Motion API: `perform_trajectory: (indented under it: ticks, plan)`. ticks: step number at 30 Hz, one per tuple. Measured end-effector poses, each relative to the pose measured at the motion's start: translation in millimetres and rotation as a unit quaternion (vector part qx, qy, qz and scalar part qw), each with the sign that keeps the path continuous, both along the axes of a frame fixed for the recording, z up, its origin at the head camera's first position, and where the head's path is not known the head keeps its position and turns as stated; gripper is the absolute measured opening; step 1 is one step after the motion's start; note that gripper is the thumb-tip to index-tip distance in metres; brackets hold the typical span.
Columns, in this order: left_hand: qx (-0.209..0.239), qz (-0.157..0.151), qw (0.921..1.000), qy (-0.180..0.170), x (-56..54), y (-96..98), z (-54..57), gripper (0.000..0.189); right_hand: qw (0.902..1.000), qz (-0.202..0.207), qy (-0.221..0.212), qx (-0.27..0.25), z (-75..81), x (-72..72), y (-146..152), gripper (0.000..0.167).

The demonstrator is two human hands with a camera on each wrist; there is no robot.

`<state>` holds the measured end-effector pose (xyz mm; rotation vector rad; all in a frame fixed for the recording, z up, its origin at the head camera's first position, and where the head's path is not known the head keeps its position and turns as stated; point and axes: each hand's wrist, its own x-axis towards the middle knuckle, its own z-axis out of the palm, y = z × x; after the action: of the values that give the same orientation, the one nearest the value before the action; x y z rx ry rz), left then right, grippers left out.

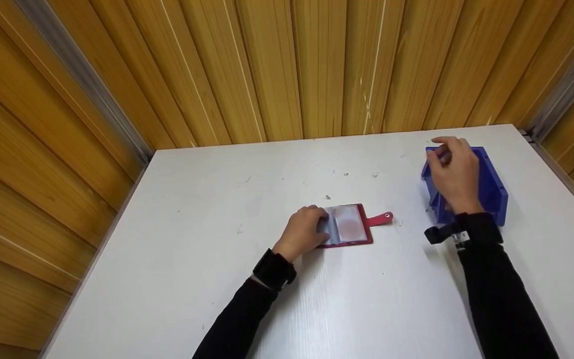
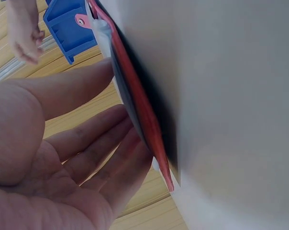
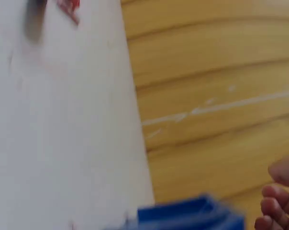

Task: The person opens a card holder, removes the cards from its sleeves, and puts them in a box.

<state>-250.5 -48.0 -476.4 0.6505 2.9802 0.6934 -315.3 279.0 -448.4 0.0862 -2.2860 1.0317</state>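
A small red card holder [image 1: 368, 234] lies opened out on the white table, its clear plastic sleeves [image 1: 350, 223] facing up and its snap strap [image 1: 380, 219] pointing right. My left hand [image 1: 302, 229] rests on its left side, thumb and fingertips spread against the sleeves. From the left wrist view, those fingers [image 2: 99, 139] are fairly straight and touch the surface above the red cover [image 2: 147, 112]. Over a blue plastic bin [image 1: 491, 192] at the right hovers my right hand [image 1: 455, 172], fingers loosely bent, with nothing visible in them. The hand and wrist hide part of the bin.
The white table [image 1: 207, 214] carries small dark marks. Yellow wood-grain panels [image 1: 267, 70] rise behind it and at both sides. In the right wrist view, the bin's blurred blue edge [image 3: 183, 218] shows at the bottom.
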Motion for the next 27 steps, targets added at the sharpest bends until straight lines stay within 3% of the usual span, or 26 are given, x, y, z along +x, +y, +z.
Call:
perform_trajectory:
  ticks: [3, 5, 8, 10, 12, 14, 16, 27]
  plan:
    - [0.001, 0.001, 1.0, -0.003, 0.2, 0.5, -0.5, 0.038, 0.9948, 0.099, -0.006, 0.022, -1.6, 2.3, -26, 0.022]
    - [0.001, 0.001, 1.0, -0.005, 0.4, 0.9, -0.7, 0.039, 0.9824, 0.175, -0.043, 0.048, -6.4, 4.8, -42, 0.021]
    - [-0.002, -0.001, 1.0, -0.005, 0.6, 1.4, -0.5, 0.039, 0.948, 0.275, -0.126, 0.098, -16.7, 9.3, -61, 0.033]
    - [-0.003, -0.005, 1.0, 0.002, 1.0, 1.7, -0.6, 0.038, 0.9182, 0.328, -0.179, 0.131, -23.1, 12.8, -68, 0.05]
    - [-0.002, -0.008, 1.0, 0.005, 1.5, 2.1, -0.8, 0.038, 0.8932, 0.359, -0.214, 0.166, -29.7, 15.3, -71, 0.066]
    - [-0.002, -0.01, 0.9999, 0.009, 1.8, 2.0, -0.9, 0.037, 0.8776, 0.372, -0.235, 0.191, -35.1, 17.1, -72, 0.076]
    - [-0.001, -0.011, 0.9999, 0.009, 2.0, 2.1, -0.9, 0.037, 0.872, 0.372, -0.249, 0.199, -39.2, 18.0, -72, 0.079]
    - [0.008, -0.007, 0.9999, 0.003, 0.6, 1.9, -2.0, 0.037, 0.876, 0.362, -0.256, 0.19, -45.1, 17.0, -72, 0.079]
